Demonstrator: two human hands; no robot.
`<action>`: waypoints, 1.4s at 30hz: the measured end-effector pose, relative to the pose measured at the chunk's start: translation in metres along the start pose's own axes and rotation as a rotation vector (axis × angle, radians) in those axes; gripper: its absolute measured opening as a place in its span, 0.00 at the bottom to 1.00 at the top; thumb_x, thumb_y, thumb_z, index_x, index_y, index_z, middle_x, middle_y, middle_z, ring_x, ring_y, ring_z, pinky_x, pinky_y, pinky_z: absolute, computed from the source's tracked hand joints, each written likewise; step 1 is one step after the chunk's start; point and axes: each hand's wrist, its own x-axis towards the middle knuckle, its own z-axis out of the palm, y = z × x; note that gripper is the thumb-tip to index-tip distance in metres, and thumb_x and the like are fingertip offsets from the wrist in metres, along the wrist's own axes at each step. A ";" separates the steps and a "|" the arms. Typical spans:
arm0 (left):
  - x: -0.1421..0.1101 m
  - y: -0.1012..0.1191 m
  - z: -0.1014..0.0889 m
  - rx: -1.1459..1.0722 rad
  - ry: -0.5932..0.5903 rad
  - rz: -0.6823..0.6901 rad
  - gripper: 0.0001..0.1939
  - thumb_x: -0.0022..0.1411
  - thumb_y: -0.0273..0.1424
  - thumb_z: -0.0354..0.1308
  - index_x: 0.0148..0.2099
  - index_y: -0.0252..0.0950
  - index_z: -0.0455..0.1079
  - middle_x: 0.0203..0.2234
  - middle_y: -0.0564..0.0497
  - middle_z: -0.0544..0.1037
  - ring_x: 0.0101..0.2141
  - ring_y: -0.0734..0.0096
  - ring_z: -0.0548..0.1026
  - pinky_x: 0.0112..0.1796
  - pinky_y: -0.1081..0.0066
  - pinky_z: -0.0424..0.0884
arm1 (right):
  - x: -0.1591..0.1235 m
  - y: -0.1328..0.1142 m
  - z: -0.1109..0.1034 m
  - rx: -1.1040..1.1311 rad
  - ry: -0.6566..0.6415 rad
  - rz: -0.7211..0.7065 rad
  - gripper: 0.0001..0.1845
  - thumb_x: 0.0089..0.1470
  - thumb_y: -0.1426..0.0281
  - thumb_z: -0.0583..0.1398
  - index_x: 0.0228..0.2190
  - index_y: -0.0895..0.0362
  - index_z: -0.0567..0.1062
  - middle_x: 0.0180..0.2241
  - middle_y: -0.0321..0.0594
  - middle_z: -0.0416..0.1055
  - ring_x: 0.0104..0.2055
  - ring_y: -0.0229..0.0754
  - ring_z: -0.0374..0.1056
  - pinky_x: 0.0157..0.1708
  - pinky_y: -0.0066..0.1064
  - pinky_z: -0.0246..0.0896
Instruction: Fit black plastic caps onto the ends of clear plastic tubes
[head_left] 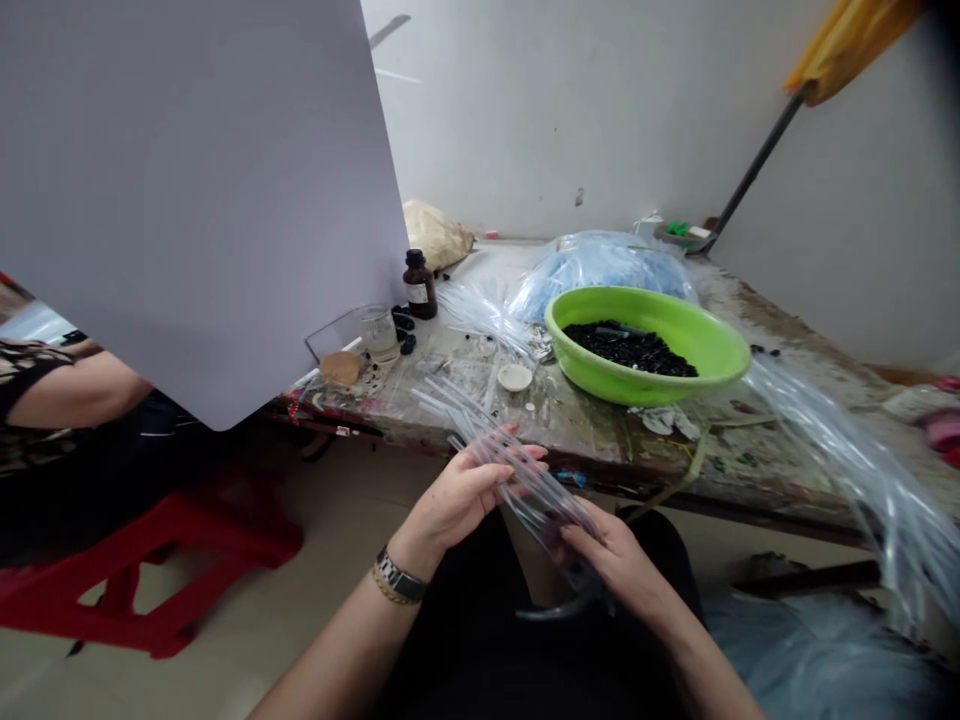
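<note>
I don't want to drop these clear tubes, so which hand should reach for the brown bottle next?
Probably your left hand. It's nearer the brown bottle, on that side. Both hands hold the clear tubes, but your right hand would have to reach across your left.

- the light is soft and fairly even, slightly cool; i can't see its source.
- the wall [525, 120] looks pale and bright, while the big panel [202, 180] lies in flat grey shade.
- white glare streaks the clear tubes [517, 480] between my left hand [469, 495] and my right hand [619, 565].
- under the table [600, 430] it gets dim, and my dark clothing [480, 640] loses nearly all detail.
- the outer areas look stretched and smeary, with blurred plastic [817, 650] at lower right.
- a black shadow blots the upper right corner.
</note>
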 end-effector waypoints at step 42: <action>-0.004 -0.005 -0.014 -0.063 0.239 0.128 0.20 0.58 0.20 0.57 0.53 0.32 0.67 0.49 0.37 0.78 0.45 0.54 0.79 0.49 0.53 0.72 | -0.004 0.001 0.000 -0.030 0.091 0.069 0.22 0.58 0.52 0.56 0.38 0.57 0.78 0.35 0.43 0.78 0.37 0.48 0.73 0.41 0.36 0.66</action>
